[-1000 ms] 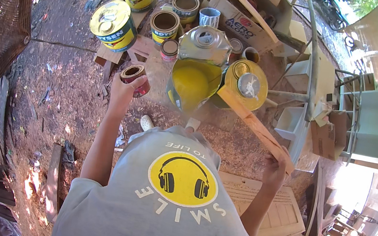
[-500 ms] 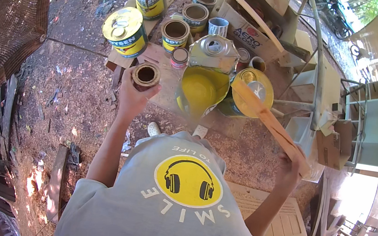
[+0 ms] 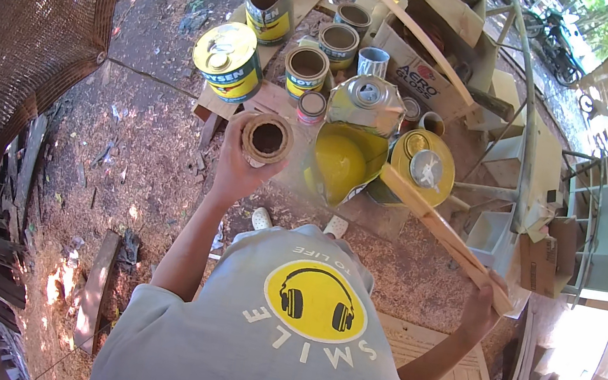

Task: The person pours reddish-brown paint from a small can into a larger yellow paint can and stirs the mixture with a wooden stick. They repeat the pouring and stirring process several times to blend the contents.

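**Small round can in the left hand and wooden stick in the right, as seen from the head**

Head view. The left hand (image 3: 238, 171) gripped the small round can (image 3: 265, 155) from below and from its left side, the thumb lying along the near right side; the can's crusted brown rim and dark opening faced the camera. It was held above the ground (image 3: 143, 158), to the left of a cut-open metal container (image 3: 366, 117) and well apart from it. The right hand (image 3: 483, 307) was closed round the near end of the wooden stick (image 3: 437, 222), which slanted away to the upper left. Its far end reached the gap between the container, yellow inside and silver at its raised back, and a round yellow-topped can (image 3: 444, 175); whether it touched either could not be told.

Beyond the left hand stood a large lidded can (image 3: 230, 65), yellow and dark. An open can (image 3: 304, 86) with a brown interior stood behind a small pink can (image 3: 310, 118), and a pale blue-grey cup (image 3: 372, 63) stood just behind the container. A cardboard box (image 3: 423, 74) lay farther back. Below the right hand lay a pale panelled board (image 3: 443, 360), beside the person's grey shirt (image 3: 247, 362). Two white shoes (image 3: 261, 219) showed past the shirt's far edge.
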Demonstrator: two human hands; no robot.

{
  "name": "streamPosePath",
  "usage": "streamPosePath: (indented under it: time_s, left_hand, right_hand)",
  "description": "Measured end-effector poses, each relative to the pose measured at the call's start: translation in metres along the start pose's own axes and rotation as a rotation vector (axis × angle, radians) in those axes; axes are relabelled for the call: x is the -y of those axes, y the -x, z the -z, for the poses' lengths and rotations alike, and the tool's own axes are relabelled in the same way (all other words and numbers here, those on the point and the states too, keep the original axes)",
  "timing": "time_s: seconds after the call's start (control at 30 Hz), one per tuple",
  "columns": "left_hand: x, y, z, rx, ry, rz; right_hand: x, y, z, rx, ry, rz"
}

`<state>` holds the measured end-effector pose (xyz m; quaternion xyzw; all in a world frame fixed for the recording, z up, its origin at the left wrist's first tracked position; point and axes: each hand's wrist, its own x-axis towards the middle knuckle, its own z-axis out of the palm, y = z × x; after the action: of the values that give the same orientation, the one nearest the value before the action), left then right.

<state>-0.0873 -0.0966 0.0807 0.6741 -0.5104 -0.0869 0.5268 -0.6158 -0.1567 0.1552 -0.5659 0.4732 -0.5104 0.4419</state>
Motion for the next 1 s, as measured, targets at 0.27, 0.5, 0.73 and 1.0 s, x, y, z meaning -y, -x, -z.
streamPosePath:
  time_s: [0.27, 0.5, 0.73, 1.0]
  left_hand:
    - [-0.005, -0.004, -0.004, -0.009, -0.018, -0.126]
    - [-0.013, -0.010, -0.001, 0.060, -0.076, -0.173]
    - [-0.010, -0.010, -0.007, 0.094, -0.138, -0.231]
    - [-0.018, -0.014, -0.010, 0.076, -0.120, -0.424]
  right_hand:
    - [0.032, -0.018, -0.060, -0.042, -0.048, -0.125]
    - [0.078, -0.022, -0.118, 0.121, -0.131, 0.129]
    - [0.122, -0.039, -0.181, 0.489, 0.248, 0.371]
    - [0.144, -0.036, -0.242, 0.702, 0.308, 0.730]
